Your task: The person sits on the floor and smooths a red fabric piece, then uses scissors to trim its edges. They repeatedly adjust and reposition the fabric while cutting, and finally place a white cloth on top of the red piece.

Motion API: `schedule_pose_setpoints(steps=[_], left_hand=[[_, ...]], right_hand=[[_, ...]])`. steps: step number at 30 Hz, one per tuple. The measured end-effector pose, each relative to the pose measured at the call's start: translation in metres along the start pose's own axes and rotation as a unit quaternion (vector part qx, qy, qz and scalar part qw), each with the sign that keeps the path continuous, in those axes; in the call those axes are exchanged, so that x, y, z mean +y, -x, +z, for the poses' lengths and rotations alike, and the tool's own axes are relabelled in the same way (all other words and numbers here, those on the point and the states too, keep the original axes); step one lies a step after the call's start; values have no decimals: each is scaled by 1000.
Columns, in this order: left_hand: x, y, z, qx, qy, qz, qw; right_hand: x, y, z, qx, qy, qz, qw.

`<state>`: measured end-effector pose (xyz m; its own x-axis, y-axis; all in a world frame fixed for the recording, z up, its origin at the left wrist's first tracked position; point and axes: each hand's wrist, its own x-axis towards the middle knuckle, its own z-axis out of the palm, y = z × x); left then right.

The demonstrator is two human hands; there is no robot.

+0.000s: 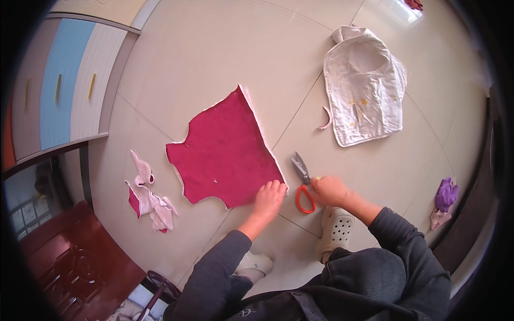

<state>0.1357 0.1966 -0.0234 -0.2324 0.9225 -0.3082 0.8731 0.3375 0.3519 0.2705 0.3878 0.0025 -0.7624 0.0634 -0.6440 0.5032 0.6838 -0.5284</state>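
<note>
A cut piece of crimson cloth with pale pink edges (225, 148) lies spread on the tiled floor. My left hand (270, 199) rests on its lower right corner; whether the fingers pinch it I cannot tell. My right hand (330, 191) is closed at the scissors (306, 180), which have orange-red handles and dark blades that point up and away. One handle loop shows left of the hand; the other is hidden by it. Pink and crimson cloth scraps (154, 200) lie left of the cloth. Up and to the right is a white quilted bib-like garment (367, 96), with a thin curved cloth strip (327, 118) beside it.
A cabinet with coloured doors (66, 84) stands at the upper left, above a dark red carved wooden piece of furniture (80, 257). A purple cloth bundle (446, 194) lies at the far right. My feet in pale clogs (338, 228) are just below my hands.
</note>
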Motion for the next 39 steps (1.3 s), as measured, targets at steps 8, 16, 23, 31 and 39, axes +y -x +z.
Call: schedule_pose_setpoints(steps=[8,16,23,31,39], left_hand=[[-2,1,-6,49,96,-51,993],[-3,7,-12,7,128,-70,989],[14,21,7,80,6,-64,995],[14,14,3,139,75,-101,982],[19,60,11,115,130,-92,981]], right_hand=[[-7,-69,-41,119,-110,-59,985],[-30,-150,-101,287,-173,-77,939],[-32,-192,-118,326,-211,-78,918],[-29,-189,-97,274,-208,-26,939],[-51,-177,-106,334,-172,-38,926]])
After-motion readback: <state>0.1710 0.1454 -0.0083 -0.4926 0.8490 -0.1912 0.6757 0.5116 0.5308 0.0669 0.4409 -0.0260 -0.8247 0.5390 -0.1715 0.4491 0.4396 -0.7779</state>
